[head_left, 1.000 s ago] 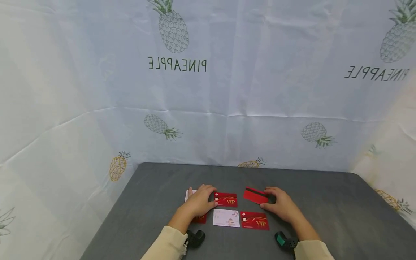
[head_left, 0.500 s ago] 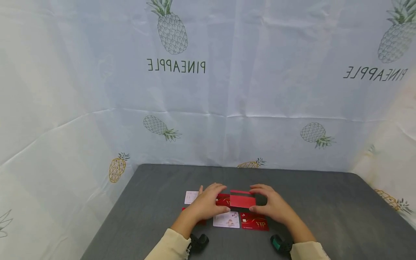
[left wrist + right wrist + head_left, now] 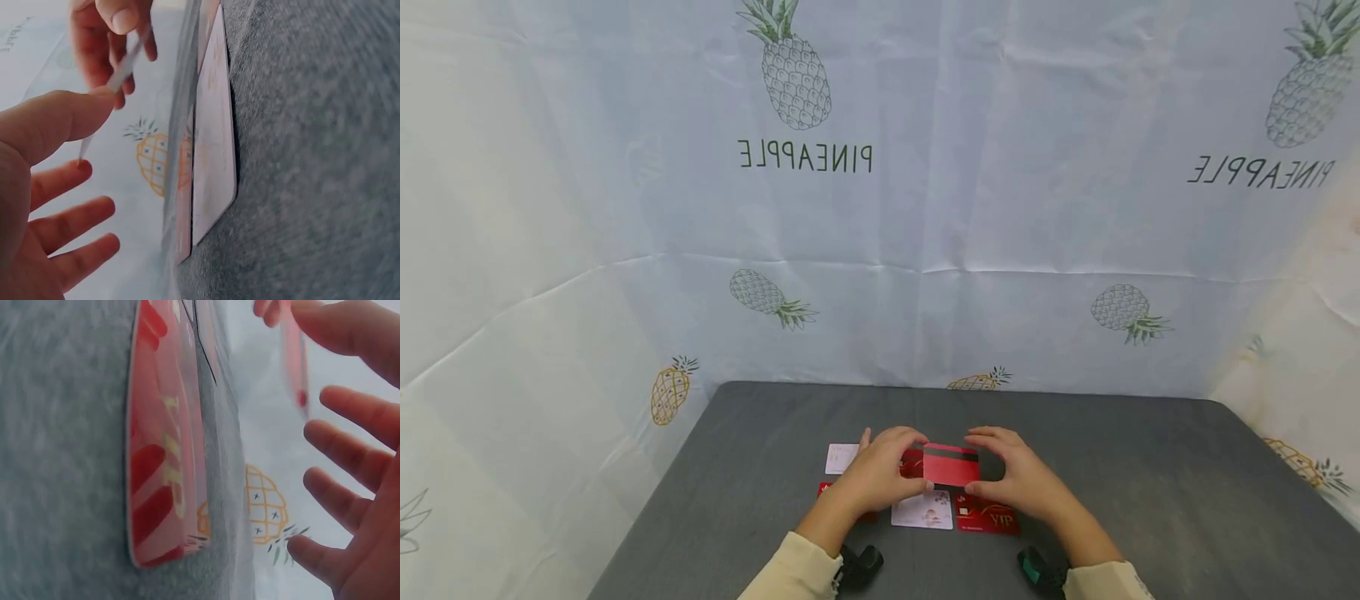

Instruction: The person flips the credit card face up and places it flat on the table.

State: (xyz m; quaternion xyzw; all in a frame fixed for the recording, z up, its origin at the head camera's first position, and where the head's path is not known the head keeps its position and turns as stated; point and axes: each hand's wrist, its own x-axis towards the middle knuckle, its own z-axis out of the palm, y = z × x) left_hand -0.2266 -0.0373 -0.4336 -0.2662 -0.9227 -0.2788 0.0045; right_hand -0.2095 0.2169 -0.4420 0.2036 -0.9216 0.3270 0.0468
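A red plastic card (image 3: 951, 467) with a dark magnetic stripe is held up between both hands, stripe side showing. My left hand (image 3: 880, 471) pinches its left end between thumb and forefinger; the other fingers are spread in the left wrist view. At the other end, the thumb and forefinger of my right hand (image 3: 1018, 473) hold the long edges. Below lie a white patterned card (image 3: 922, 510) and a red VIP card (image 3: 990, 515). Another red card (image 3: 912, 463) is partly hidden behind the held one.
A white card (image 3: 840, 458) lies at the far left of the group. Near it, a red card (image 3: 824, 488) is mostly covered by the left forearm. The dark grey table (image 3: 760, 442) is backed by a pineapple-print cloth (image 3: 880, 325).
My right hand has carried the red card leftward from the right side and levelled it. My left hand has moved slightly right, off the laid cards, and taken the card's left end.
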